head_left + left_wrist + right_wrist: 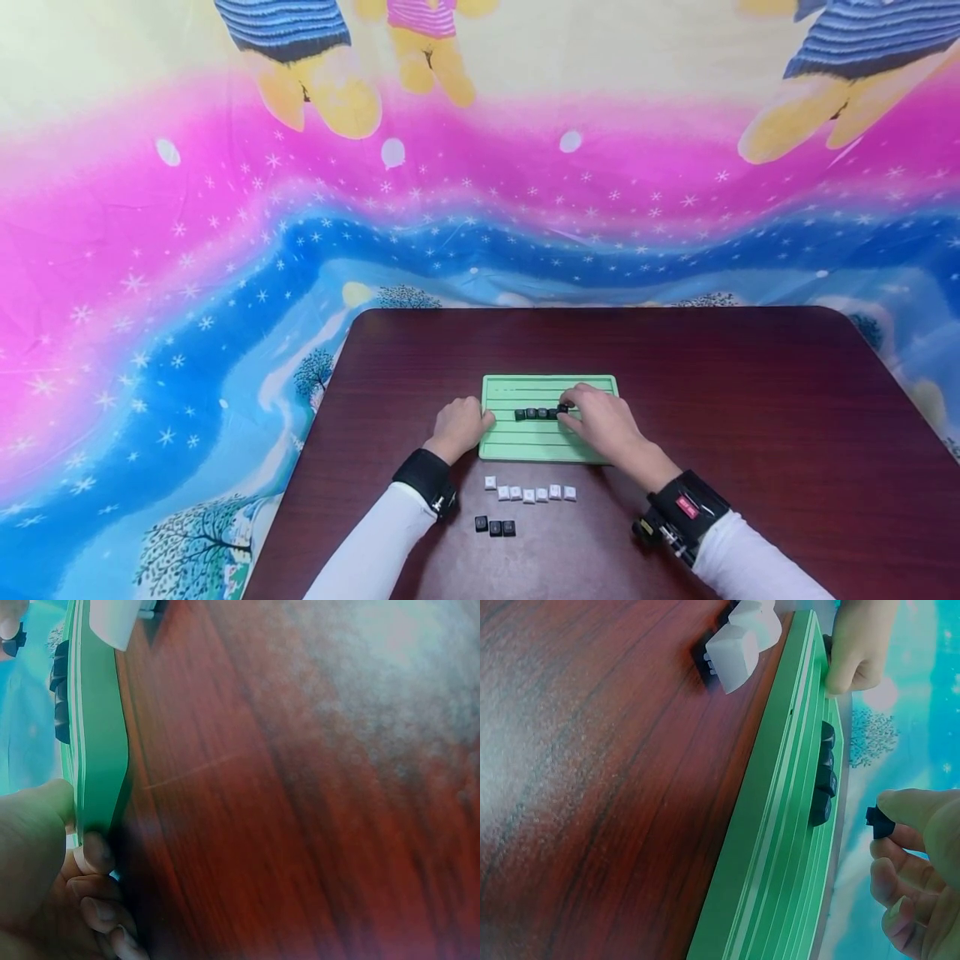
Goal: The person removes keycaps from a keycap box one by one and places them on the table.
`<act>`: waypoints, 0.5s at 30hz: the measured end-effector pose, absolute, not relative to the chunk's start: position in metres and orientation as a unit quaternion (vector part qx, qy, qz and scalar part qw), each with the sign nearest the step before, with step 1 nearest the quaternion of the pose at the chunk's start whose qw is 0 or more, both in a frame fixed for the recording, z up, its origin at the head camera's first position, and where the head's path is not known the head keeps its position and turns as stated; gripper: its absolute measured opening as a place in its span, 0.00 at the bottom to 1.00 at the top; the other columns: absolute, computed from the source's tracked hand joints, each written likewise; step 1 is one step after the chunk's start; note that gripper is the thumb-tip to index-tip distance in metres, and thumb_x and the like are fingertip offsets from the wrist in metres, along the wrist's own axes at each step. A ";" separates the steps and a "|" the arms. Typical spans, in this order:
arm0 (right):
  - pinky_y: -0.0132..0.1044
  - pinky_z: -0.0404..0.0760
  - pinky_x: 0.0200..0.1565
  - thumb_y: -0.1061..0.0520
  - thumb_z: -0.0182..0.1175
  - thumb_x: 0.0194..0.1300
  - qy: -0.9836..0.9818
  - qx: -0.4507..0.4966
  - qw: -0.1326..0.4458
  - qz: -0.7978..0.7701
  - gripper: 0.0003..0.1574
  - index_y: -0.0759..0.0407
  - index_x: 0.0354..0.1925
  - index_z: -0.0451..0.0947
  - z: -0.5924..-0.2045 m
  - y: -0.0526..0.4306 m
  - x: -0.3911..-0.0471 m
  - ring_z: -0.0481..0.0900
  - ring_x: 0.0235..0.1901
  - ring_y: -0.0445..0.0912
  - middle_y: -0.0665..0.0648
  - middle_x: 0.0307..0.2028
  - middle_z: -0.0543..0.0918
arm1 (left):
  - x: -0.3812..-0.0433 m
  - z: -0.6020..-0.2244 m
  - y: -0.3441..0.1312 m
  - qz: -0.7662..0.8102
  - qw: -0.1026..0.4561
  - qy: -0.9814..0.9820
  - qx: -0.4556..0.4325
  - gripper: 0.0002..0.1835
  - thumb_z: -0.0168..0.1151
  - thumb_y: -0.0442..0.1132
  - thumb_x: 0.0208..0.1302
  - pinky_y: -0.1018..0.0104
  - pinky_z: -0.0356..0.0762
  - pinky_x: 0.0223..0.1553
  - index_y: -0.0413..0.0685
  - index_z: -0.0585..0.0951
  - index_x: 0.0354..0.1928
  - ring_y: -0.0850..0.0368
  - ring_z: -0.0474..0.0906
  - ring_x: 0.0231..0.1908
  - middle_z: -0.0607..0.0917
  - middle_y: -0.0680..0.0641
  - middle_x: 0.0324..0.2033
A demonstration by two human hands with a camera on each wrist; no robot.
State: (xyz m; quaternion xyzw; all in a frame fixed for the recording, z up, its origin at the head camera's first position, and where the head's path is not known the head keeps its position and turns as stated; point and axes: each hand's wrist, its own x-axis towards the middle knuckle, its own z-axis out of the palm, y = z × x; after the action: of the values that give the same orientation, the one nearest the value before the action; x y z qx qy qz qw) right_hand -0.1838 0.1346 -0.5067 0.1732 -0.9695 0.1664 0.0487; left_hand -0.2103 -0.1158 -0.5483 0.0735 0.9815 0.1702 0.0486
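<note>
A green grooved tray (525,450) lies on the table, with a short row of black keycaps (531,413) standing along one of its middle grooves. My left hand (458,427) grips the tray's left edge, thumb on top and curled fingers at the underside in the left wrist view. Over the right end of the row, my right hand (606,421) pinches a single black keycap (883,823) between thumb and finger. In the right wrist view this keycap is held apart from the tray, its stem side facing the grooves.
On the near side of the tray, several white keycaps (529,495) form an uneven line on the dark red wooden table (750,417). Three black keycaps (495,528) sit closer to me. A patterned cloth (480,200) hangs behind the table.
</note>
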 end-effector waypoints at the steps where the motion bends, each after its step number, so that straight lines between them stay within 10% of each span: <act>1: 0.39 0.80 0.30 0.51 0.71 0.61 -0.969 0.175 0.051 0.165 0.12 0.52 0.43 0.86 -0.507 0.134 -0.183 0.84 0.33 0.44 0.50 0.37 0.86 | -0.210 -0.548 -0.116 0.170 0.050 0.981 0.074 0.25 0.55 0.46 0.66 0.62 0.61 0.19 0.52 0.60 0.13 0.55 0.62 0.15 0.60 0.53 0.13; 15: 0.38 0.78 0.27 0.52 0.73 0.59 -0.963 0.193 0.086 0.169 0.12 0.51 0.41 0.86 -0.504 0.132 -0.176 0.83 0.31 0.43 0.49 0.36 0.85 | -0.210 -0.550 -0.115 0.168 0.035 0.982 0.072 0.24 0.57 0.44 0.64 0.61 0.61 0.18 0.52 0.59 0.13 0.54 0.63 0.15 0.61 0.53 0.13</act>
State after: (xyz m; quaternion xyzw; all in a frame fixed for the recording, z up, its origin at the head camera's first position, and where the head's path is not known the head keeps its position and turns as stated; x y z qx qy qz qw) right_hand -0.1764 0.1321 -0.5042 0.1934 -0.9627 0.1689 0.0856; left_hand -0.2096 -0.1154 -0.5502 0.0719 0.9825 0.1684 0.0348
